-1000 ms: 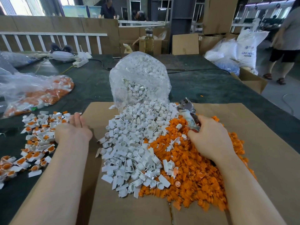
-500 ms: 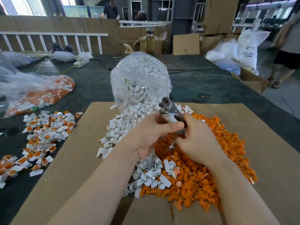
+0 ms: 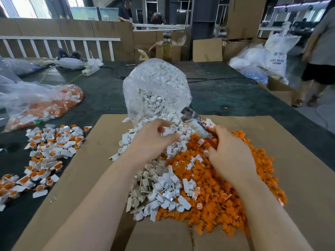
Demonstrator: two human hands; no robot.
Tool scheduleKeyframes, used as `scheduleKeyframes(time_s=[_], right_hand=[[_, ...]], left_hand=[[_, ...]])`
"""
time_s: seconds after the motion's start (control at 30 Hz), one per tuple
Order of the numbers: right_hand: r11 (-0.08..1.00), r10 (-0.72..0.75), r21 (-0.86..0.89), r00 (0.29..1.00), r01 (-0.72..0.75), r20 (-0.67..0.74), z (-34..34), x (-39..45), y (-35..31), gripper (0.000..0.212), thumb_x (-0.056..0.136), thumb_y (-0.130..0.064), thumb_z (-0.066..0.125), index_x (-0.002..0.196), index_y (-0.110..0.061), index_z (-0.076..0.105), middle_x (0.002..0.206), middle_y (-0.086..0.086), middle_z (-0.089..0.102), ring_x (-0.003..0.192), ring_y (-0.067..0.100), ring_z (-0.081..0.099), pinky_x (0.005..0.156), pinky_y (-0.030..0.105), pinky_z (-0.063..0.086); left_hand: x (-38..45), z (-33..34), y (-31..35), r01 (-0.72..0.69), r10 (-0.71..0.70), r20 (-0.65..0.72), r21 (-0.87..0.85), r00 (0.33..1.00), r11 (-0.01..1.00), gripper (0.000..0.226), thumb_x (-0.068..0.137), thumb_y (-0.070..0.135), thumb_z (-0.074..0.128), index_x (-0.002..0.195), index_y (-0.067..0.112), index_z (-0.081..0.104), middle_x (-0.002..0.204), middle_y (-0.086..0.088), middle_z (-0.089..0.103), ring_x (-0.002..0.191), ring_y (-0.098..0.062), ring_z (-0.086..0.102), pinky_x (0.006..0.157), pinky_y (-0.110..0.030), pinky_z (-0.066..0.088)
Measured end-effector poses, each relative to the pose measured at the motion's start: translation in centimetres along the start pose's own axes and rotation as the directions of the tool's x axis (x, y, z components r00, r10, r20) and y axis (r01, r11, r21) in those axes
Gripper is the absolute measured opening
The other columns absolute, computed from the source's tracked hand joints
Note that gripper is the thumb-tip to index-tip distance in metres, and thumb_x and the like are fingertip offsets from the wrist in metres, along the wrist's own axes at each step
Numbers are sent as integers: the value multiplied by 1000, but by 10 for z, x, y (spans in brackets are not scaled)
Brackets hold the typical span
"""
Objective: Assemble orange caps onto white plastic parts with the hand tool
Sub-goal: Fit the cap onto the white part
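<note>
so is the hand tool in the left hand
No, the right hand grips the hand tool; the left hand is apart from it.

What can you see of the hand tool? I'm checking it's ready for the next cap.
The hand tool is plier-like: a dull metal head, a middle that looks wrapped in pale tape, and red handles. It tilts up and away to the left over the orange caps, its head near the clear bag's mouth. The right hand grips the handles. Motion blur hides whether the jaws are open.

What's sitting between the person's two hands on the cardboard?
In the head view, between the left hand and the right hand lie mixed white plastic parts and orange caps, with the hand tool slanting above them.
</note>
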State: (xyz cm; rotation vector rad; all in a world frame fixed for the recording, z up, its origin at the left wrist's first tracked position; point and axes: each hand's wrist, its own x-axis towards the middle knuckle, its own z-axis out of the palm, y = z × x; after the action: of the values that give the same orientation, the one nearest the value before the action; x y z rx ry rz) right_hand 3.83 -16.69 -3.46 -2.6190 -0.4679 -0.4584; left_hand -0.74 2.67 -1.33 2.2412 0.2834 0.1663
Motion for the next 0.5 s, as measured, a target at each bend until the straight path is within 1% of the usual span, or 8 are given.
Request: scheduleKeyframes(time_s=[0.07,0.1,0.17,0.23,0.3,0.37,0.43,0.5], right_hand=[[988,153,-19,988,-153,2,1,3,8,20,89,-23,55,109,-23,50,68,-13,45,55,6,42,45,25,29],[974,223,-30,975,-223,3,2,4,12,21,89,-23,55,109,-20,50,67,-10,44,55,9,41,46,27,28],[939,342,-42,940,-342,5,1,6,17,25,88,-22,55,112,-14,49,71,-3,46,58,17,43,48,28,28],[901,429,-87,903,-424,40,0,6,21,35,87,-20,56,118,-5,47,96,11,56,78,30,57,56,30,35],[879,467,-156,879,-450,93,1,4,23,42,87,-21,56,123,0,47,116,19,52,98,40,59,63,34,37],[885,453,-188,881,-426,135,2,3,22,37,87,-23,56,119,-4,51,111,15,53,93,37,58,60,33,37],[907,408,-182,900,-380,153,3,3,18,31,88,-25,56,115,-9,54,97,7,51,81,29,52,57,31,35],[929,360,-155,918,-336,166,4,3,13,31,89,-28,56,117,-14,53,95,4,53,80,26,51,61,31,37]], left_hand=[[2,-9,-10,127,-110,-68,336,992,933,57,83,61,62,132,34,49,139,-7,44,124,-26,47,102,-44,44],[2,-13,-13,189,-167,-89,454,982,871,63,84,64,59,137,34,44,145,-11,37,131,-32,40,107,-51,35],[1,-15,-18,277,-275,-89,558,957,782,70,86,70,51,143,33,36,150,-15,32,137,-37,30,109,-56,28],[1,-13,-20,316,-349,-56,571,936,757,72,87,72,46,145,33,33,150,-17,32,139,-39,27,107,-56,30],[1,-10,-21,288,-330,-31,573,943,768,65,90,67,47,142,30,38,146,-17,36,136,-39,30,103,-52,37],[0,-8,-19,222,-258,-4,524,966,822,56,92,57,53,138,27,43,138,-14,44,126,-36,43,96,-46,44],[0,-7,-16,148,-184,46,423,982,894,49,92,45,61,135,26,49,126,-3,55,106,-25,58,86,-37,52],[-2,-6,-14,87,-124,81,360,989,929,43,91,37,65,132,26,54,111,6,58,90,-16,60,73,-30,51]])
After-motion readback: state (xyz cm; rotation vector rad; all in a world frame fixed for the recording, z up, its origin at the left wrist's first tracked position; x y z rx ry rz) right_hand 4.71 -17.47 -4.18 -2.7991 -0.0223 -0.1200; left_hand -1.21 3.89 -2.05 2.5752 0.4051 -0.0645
